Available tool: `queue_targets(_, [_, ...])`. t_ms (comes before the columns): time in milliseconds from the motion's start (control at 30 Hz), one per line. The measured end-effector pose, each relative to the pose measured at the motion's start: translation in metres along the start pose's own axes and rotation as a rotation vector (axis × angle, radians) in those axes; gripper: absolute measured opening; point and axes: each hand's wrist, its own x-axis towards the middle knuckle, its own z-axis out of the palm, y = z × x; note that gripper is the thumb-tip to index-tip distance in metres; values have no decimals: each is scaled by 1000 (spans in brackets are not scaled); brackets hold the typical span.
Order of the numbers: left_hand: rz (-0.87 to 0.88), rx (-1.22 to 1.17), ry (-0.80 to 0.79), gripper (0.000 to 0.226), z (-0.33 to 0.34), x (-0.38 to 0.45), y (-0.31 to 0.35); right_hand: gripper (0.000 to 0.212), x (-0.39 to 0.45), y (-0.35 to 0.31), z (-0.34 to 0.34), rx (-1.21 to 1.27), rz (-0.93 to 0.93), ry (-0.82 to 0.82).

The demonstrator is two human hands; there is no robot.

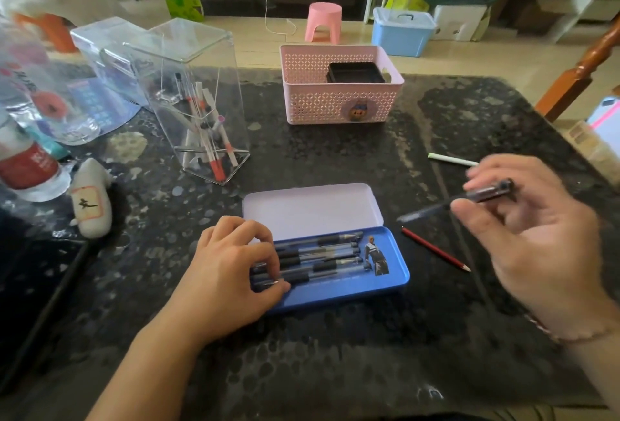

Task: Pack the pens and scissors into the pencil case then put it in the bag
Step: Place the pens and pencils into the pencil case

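Left hand: the left hand [231, 264] lay on the left end of the open blue metal pencil case [389, 281], its curled fingers [265, 252] pressing on the ends of the pens; I judged that it kept the case and the pens from sliding while the next pen came.
Right hand: the right hand [523, 216] hung above the table to the right of the case, thumb and fingers pinching a dark blurred pen [456, 200] near its upper end, the tip pointing down-left toward the case, probably so that it could lie along the others.
Pencil case: it stood on the dark speckled table [335, 353] near the front, its pale lid [312, 209] thrown back flat.
Pens inside: several clear-bodied pens with dark grips [322, 254] lay side by side lengthwise, which saved room.
Still outside: a red pencil [436, 249] lay just right of the case and a white-green stick [453, 159] farther back.
Scissors and bag: I could not find either with certainty.
Progress: the packing seemed about half done.
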Motion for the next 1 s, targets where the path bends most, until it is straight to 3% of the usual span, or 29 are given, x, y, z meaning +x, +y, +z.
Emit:
queue_targets(100, [11, -9, -25, 20, 0, 0, -2, 14, -4, -18, 23, 84, -78, -120])
queue_targets(267, [-17, -17, 0, 20, 2, 0, -5, 31, -11, -8, 62, -225, -194, -563])
queue_targets(433, [-27, -63, 25, 17, -3, -2, -5, 33, -28, 3, 88, -263, -121, -695])
queue_targets(533, [-52, -145, 67, 5, -10, -6, -10, 22, -26, 3, 90, -271, -102, -595])
queue_targets(633, [-81, -210, 74, 12, -17, -9, -13, 14, -17, -10, 87, -267, -92, -405])
queue_targets(700, [-53, -203, 49, 12, -18, -9, -12, 15, -12, -25, 85, -85, 54, -273])
queue_targets(800, [-24, -150, -10, 12, -14, -9, -9, 22, -7, -34, 83, 381, 331, -120])
queue_targets(867, [-26, -126, -33, 12, -12, -9, -9, 35, -10, -29, 86, 496, 461, -120])
queue_targets(1000, [-46, -100, -48, 10, -11, -9, -9, 34, -29, -17, 94, 349, 605, -219])
